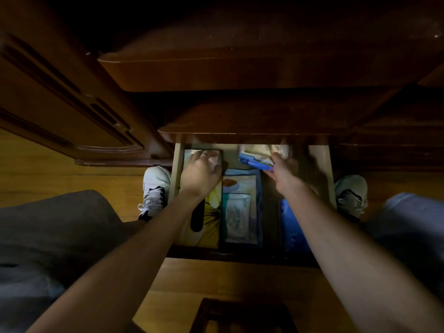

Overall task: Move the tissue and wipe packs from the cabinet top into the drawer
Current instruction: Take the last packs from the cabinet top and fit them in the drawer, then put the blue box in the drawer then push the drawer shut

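Head view looks straight down into an open drawer (322,164) under the dark wooden cabinet top (240,121), whose front edge overhangs the far end of the drawer and hides what lies beyond both hands.

Right hand (284,173) grasps a blue-and-cream wipe pack (258,156) by its near right corner, fingers curled round it; the pack is blurred and tilted, at the drawer's far end. Just toward the person from that grip, and lower, a blue pack (292,227) lies along the drawer's right side.

Left hand (200,175) reaches to the far left corner, fingers bent over a pale tissue pack (215,158); whether they clench it or merely rest on it cannot be told. Beneath the left wrist and nearer the person lies a yellow tissue box (210,219) with a dark oval slot. Between the two grips, in the middle lane, a flat cream-and-blue pack (240,183) lies with a small clear-wrapped white wipe pack (236,216) on top of it.

Outside the drawer walls, a white sneaker (156,186) stands on the wooden floor (60,169) left of the left hand, and another sneaker (352,193) stands right of the right hand.
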Motion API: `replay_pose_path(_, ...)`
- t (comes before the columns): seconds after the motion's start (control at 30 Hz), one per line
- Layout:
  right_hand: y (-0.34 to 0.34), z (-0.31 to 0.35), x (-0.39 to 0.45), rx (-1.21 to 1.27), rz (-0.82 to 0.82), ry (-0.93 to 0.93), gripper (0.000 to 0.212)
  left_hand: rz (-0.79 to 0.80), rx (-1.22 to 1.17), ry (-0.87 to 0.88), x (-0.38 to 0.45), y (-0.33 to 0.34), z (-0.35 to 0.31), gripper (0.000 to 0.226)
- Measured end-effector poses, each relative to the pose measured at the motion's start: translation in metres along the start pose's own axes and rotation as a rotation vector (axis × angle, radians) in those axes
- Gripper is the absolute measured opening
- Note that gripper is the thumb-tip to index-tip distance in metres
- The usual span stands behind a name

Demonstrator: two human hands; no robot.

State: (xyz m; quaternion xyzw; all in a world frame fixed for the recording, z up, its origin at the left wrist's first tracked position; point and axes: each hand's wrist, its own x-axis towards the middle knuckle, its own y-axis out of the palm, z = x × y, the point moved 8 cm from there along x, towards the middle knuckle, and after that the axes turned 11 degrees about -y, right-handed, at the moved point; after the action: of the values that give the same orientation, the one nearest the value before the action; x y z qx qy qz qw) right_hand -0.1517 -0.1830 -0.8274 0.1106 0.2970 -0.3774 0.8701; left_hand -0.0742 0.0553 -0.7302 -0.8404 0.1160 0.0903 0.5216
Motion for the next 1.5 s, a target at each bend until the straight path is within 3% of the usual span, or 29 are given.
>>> replay_pose_path(0.07, 0.016, -0.002, 0.006, -0.222, 0.004, -0.081, 0.037, 0.059, 0.137, 0.056, -0.006, 0.008, 0.01, 0.05)
replay_pose_path(0.17, 0.039, -0.009, 0.013, -0.591, 0.118, -0.21, 0.06, 0.105, 0.154, 0.045, -0.013, 0.019, 0.024, 0.055)
replay_pose_path(0.33, 0.044, -0.004, 0.024, -1.037, 0.136, -0.367, 0.056, 0.063, 0.168, 0.093, -0.011, 0.025, 0.025, 0.054)
replay_pose_path(0.53, 0.037, 0.006, 0.018, -0.993, 0.176, -0.303, 0.048, 0.124, 0.314, 0.126, -0.005, 0.034, 0.021, 0.062)
replay_pose_path(0.7, 0.018, 0.03, -0.013, -0.939, 0.199, -0.318, 0.077, 0.193, 0.395, 0.143, -0.012, 0.022, 0.013, 0.06)
replay_pose_path(0.8, 0.005, 0.049, -0.041, -0.964, 0.249, -0.316, 0.061, 0.163, 0.405, 0.137, -0.025, -0.002, 0.004, 0.06)
replay_pose_path(0.9, 0.004, 0.069, -0.081, -0.946, 0.423, -0.384, 0.013, 0.126, 0.406, 0.143, -0.043, -0.038, -0.01, 0.057)
replay_pose_path(0.93, 0.006, 0.08, -0.096, -0.947, 0.48, -0.417, 0.008, 0.102, 0.403, 0.156, -0.05, -0.054, -0.018, 0.054)
replay_pose_path(1.03, 0.013, 0.142, -0.149, -0.878, 0.562, -0.588, 0.021, -0.081, 0.358, 0.264, -0.075, -0.123, -0.053, 0.039)
replay_pose_path(1.17, 0.023, 0.265, -0.254, -0.7, 0.577, -0.997, 0.011, -0.541, 0.145, 0.523, -0.123, -0.249, -0.115, 0.025)
replay_pose_path(1.27, 0.031, 0.347, -0.321, -0.666, 0.504, -1.284, 0.013, -0.824, 0.023, 0.621, -0.148, -0.339, -0.153, 0.021)
replay_pose_path(1.37, 0.042, 0.421, -0.352, -0.807, 0.248, -1.558, 0.019, -0.87, 0.001, 0.61, -0.137, -0.399, -0.182, 0.017)
replay_pose_path(1.5, 0.063, 0.476, -0.321, -1.196, 0.111, -1.481, 0.037, -0.791, 0.047, 0.545, -0.089, -0.439, -0.216, 0.024)
